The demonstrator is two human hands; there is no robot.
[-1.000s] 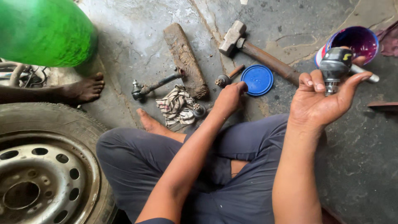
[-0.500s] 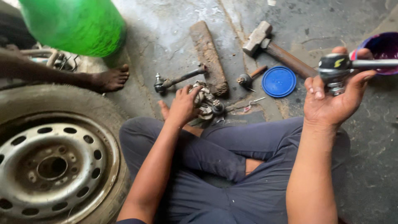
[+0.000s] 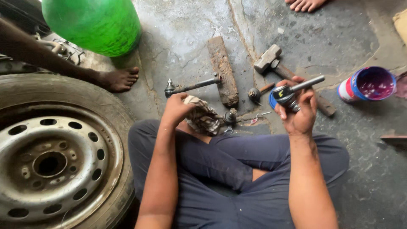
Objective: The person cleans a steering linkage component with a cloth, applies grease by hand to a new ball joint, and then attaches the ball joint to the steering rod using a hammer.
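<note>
On floor | L hand (image 3: 177,108) grips rag (image 3: 202,118) | R hand (image 3: 299,111) clasps tie-rod end (image 3: 288,93)

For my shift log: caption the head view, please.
Seated on concrete, left hand grips a dirty rag; right hand holds up a metal joint part.

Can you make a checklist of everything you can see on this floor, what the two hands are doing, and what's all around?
Surface: cracked grey concrete floor, stained.
Job's things: metal rod-end part held up; dirty rag on the floor by the knees.
Clutter: rusty block, hammer, long metal rod, small ball-joint part, blue lid mostly hidden, open blue tin.
Grippers: right hand grips the metal part; left hand grasps the rag.
Cables: nothing seen.
Surroundings: car wheel, green cylinder, another person's bare foot.
</note>
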